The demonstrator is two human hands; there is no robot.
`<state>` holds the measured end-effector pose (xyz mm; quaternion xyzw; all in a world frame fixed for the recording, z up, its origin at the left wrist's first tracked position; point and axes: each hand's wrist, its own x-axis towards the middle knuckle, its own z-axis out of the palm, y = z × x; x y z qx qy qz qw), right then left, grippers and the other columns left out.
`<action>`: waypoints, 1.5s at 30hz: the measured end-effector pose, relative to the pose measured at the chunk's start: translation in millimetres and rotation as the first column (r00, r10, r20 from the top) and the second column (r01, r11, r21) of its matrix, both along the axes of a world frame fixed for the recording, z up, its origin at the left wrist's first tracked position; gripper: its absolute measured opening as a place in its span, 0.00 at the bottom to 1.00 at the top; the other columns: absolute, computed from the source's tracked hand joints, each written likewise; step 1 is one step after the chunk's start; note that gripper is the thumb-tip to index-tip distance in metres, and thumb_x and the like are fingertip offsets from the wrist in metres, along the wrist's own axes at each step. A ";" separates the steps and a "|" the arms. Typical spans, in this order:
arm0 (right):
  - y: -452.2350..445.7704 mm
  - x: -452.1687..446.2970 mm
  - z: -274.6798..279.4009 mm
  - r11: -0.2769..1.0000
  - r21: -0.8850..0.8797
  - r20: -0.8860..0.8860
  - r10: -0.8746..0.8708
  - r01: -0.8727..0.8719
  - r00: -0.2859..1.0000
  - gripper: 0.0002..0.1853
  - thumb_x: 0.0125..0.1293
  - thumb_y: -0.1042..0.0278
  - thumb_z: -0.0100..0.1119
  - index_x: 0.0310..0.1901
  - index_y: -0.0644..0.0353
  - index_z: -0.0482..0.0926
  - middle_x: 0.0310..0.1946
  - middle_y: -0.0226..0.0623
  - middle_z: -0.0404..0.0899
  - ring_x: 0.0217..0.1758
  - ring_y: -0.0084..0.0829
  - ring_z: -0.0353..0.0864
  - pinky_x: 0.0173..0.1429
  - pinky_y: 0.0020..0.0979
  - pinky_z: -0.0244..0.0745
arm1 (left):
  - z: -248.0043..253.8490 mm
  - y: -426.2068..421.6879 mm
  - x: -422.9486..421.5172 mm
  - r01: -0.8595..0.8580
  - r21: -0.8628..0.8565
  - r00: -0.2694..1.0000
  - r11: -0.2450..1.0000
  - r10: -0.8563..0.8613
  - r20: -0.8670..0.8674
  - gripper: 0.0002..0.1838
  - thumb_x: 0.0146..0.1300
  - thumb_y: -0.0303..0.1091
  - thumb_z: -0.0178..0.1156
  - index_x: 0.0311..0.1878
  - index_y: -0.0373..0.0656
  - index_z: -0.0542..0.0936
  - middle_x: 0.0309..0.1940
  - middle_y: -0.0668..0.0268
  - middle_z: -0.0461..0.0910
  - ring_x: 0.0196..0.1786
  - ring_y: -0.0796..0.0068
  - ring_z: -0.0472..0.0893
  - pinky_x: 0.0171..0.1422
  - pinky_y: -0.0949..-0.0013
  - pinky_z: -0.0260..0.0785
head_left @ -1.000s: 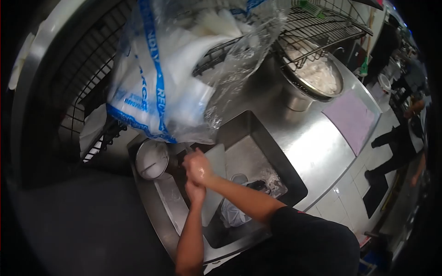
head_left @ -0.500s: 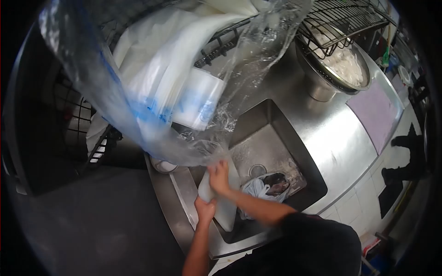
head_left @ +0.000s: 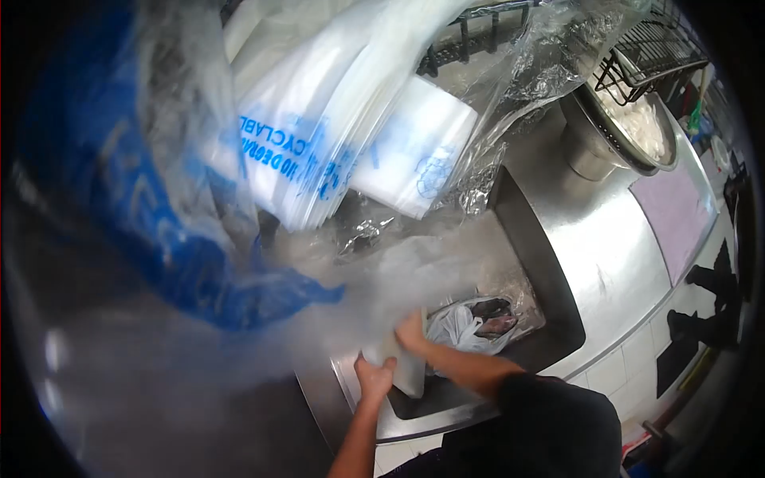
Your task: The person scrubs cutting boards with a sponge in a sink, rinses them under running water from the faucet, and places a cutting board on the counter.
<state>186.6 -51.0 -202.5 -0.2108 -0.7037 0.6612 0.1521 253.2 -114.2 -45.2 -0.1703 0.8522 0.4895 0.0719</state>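
Over the near left side of the sink, my left hand (head_left: 374,376) grips the left edge of a pale, smooth, filled-looking white bag (head_left: 409,373). My right hand (head_left: 413,334) is closed on the bag's upper part; its fingertips are partly hidden by haze-like plastic blur. The bag slants downward toward me, and its contents cannot be made out. Just right of it, a tied-handle plastic bag (head_left: 454,328) with dark reddish contents lies in the steel sink (head_left: 550,307).
A bundle of white plastic bags (head_left: 319,151) with blue print hangs in front, with blurred clear-and-blue plastic (head_left: 191,255) close to the camera. A steel bowl (head_left: 668,166) of pale food stands beyond the sink, under a wire rack (head_left: 661,56). A purple cloth (head_left: 673,211) covers the counter's edge.
My view has shifted closer to the hanging plastic, whose blurred blue part now swings across the left. Both hands still hold the white bag, the right one lower on it.
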 end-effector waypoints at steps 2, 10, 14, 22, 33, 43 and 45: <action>-0.7 15.9 13.3 0.999 0.011 0.104 0.039 -0.040 0.994 0.14 0.65 0.71 0.53 0.51 0.65 0.72 0.42 0.59 0.74 0.49 0.57 0.73 0.56 0.47 0.67 | -4.5 -6.5 -1.7 -0.013 -0.008 0.999 1.000 0.014 0.031 0.20 0.47 0.27 0.66 0.47 0.33 0.79 0.39 0.54 0.84 0.44 0.59 0.83 0.53 0.62 0.73; 47.1 -118.9 -56.3 0.897 -0.434 0.120 0.156 -0.089 0.980 0.06 0.67 0.71 0.51 0.41 0.65 0.71 0.34 0.47 0.73 0.43 0.45 0.75 0.49 0.44 0.68 | -7.9 -9.9 22.6 0.010 -0.024 0.996 1.000 -0.008 0.094 0.20 0.44 0.24 0.67 0.44 0.32 0.80 0.37 0.57 0.84 0.41 0.65 0.84 0.49 0.65 0.74; -3.4 43.5 -12.5 0.997 0.073 0.100 -0.040 0.033 0.994 0.07 0.64 0.73 0.53 0.39 0.67 0.75 0.43 0.58 0.75 0.50 0.55 0.74 0.52 0.47 0.69 | -4.8 -8.8 15.5 -0.005 -0.001 0.999 1.000 0.005 0.034 0.18 0.45 0.24 0.67 0.43 0.32 0.80 0.36 0.57 0.84 0.41 0.66 0.84 0.49 0.65 0.74; 4.6 -120.4 -14.3 0.990 -0.138 0.242 0.046 -0.013 0.969 0.17 0.65 0.67 0.53 0.50 0.71 0.75 0.45 0.58 0.79 0.51 0.49 0.78 0.56 0.40 0.70 | -3.9 -10.9 20.4 -0.036 -0.039 0.998 0.999 0.038 0.040 0.16 0.46 0.26 0.65 0.40 0.31 0.81 0.35 0.57 0.85 0.39 0.66 0.84 0.47 0.65 0.74; 50.3 -63.1 22.9 0.998 -0.023 0.154 -0.056 0.061 0.987 0.14 0.68 0.65 0.51 0.46 0.67 0.75 0.41 0.60 0.78 0.47 0.58 0.77 0.53 0.46 0.71 | 5.6 0.1 -9.9 0.168 -0.145 0.984 0.975 -0.156 0.089 0.17 0.45 0.30 0.65 0.40 0.32 0.81 0.33 0.53 0.85 0.39 0.61 0.85 0.46 0.62 0.75; 35.8 -16.7 58.5 0.985 -0.172 0.058 0.022 -0.012 0.998 0.16 0.71 0.61 0.47 0.48 0.66 0.73 0.43 0.60 0.78 0.50 0.59 0.76 0.54 0.46 0.69 | 10.2 29.6 -85.7 0.107 0.233 0.994 0.967 -0.112 0.006 0.23 0.48 0.17 0.57 0.52 0.34 0.78 0.42 0.63 0.82 0.44 0.69 0.81 0.50 0.68 0.72; 40.5 -42.4 56.9 0.984 -0.143 0.122 -0.088 0.105 0.989 0.15 0.71 0.61 0.47 0.49 0.65 0.74 0.44 0.60 0.77 0.51 0.59 0.76 0.54 0.46 0.69 | 15.5 42.9 -94.6 0.067 0.376 0.995 0.924 -0.032 -0.099 0.25 0.49 0.17 0.57 0.55 0.34 0.77 0.45 0.63 0.82 0.46 0.69 0.80 0.52 0.69 0.71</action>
